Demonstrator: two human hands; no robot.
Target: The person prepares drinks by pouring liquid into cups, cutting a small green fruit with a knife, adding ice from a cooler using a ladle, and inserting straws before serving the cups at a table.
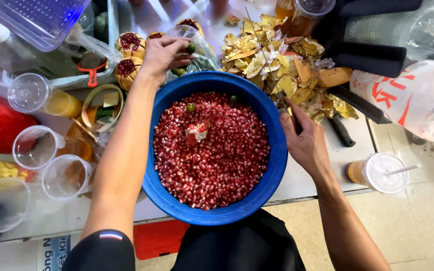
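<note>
Two bare hands work over a heavy-looking blue basin [272, 165] of loose pomegranate seeds at the table's front edge: left hand [163, 55] pinching a small green lime [191, 48], right hand [305, 143] closed around a knife handle.

A small round green lime [191, 48] sits pinched at the mouth of a clear plastic bag [200, 54] holding more limes, just beyond the wide blue plastic basin [275, 165] — heaped with red pomegranate seeds [212, 165], two limes lying on top. A dark-handled knife [283, 102] rests at the basin's right rim.
</note>
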